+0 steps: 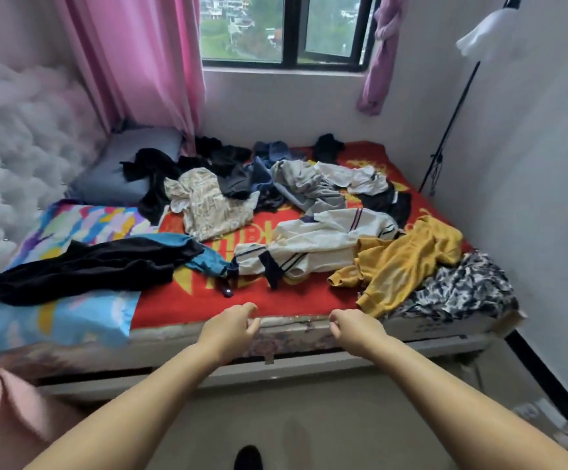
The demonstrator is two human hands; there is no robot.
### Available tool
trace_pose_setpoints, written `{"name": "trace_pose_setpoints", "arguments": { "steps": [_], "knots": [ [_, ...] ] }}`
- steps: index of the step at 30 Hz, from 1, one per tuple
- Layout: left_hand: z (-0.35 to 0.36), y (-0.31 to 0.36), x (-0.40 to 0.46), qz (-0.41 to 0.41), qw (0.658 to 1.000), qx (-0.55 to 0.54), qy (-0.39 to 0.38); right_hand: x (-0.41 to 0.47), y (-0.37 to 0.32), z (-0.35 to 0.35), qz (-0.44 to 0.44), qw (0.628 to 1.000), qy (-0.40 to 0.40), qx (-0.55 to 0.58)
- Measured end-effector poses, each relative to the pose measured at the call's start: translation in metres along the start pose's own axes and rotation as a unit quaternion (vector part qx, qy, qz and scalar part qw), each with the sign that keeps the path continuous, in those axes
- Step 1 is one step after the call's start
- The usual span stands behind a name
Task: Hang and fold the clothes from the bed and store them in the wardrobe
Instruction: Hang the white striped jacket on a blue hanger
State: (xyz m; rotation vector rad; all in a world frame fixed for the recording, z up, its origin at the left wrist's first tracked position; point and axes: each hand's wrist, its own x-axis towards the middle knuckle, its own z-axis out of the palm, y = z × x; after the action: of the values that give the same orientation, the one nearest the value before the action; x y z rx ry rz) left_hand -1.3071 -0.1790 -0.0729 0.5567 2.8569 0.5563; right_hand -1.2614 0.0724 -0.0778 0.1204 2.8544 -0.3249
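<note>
Clothes lie strewn across the bed (pixel 160 307), which carries a red blanket (pixel 241 303) with yellow lettering. Nearest the foot edge on the right, a mustard yellow top (pixel 401 262) lies crumpled, partly over a black-and-white patterned garment (pixel 462 290) at the bed's right corner. Just beyond it stretches a cream jacket (pixel 326 239) with dark stripes. To the left, a long black garment (pixel 96 266) with a teal lining lies over a bright multicoloured pillow (pixel 82 222). Farther back are a beige patterned shirt (pixel 208 205), a grey garment (pixel 306 188) and several dark pieces in a heap, with a grey-blue pillow (pixel 123 167) by the wall.

The room is narrow: a white wall runs close along the right side, a dark-framed window (pixel 289 28) sits above the bed's far side, a pink curtain (pixel 140 62) hangs at its left and a knotted purple one (pixel 380 56) at its right. A black lamp stand (pixel 452 120) leans in the right corner. A tufted white headboard (pixel 11 147) fills the left. The floor is pale.

Both bare arms reach forward over the foot of the bed. The left hand (pixel 231 327) and the right hand (pixel 347 325) hover near the mattress edge, apart from each other, fingers loosely curled and grasping nothing; neither touches any clothing
</note>
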Motion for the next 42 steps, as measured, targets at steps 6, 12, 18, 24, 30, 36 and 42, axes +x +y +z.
{"name": "trace_pose_setpoints", "arguments": {
  "steps": [6,12,18,24,30,36,42],
  "knots": [
    [-0.02,-0.013,0.13,0.028,0.999,0.005,-0.035,0.092,0.031,-0.036,0.064,0.998,-0.01,0.023],
    [-0.018,-0.003,0.23,0.074,0.993,0.029,-0.085,0.155,0.061,-0.047,0.126,0.99,-0.022,0.053],
    [0.003,0.023,0.309,0.113,0.985,0.031,-0.123,0.219,0.111,-0.06,0.17,0.982,-0.031,0.072],
    [0.028,0.053,0.417,0.103,0.986,0.039,-0.121,0.32,0.181,-0.072,0.16,0.983,-0.037,0.078],
    [0.086,0.113,0.556,0.069,0.984,0.02,-0.163,0.448,0.278,-0.097,0.147,0.985,-0.042,0.085],
    [0.192,0.14,0.651,0.083,0.972,0.062,-0.212,0.574,0.385,-0.064,0.203,0.968,-0.05,0.136],
    [0.286,0.108,0.71,0.08,0.948,0.169,-0.256,0.667,0.452,0.002,0.29,0.941,0.022,0.174]
  ]
}}
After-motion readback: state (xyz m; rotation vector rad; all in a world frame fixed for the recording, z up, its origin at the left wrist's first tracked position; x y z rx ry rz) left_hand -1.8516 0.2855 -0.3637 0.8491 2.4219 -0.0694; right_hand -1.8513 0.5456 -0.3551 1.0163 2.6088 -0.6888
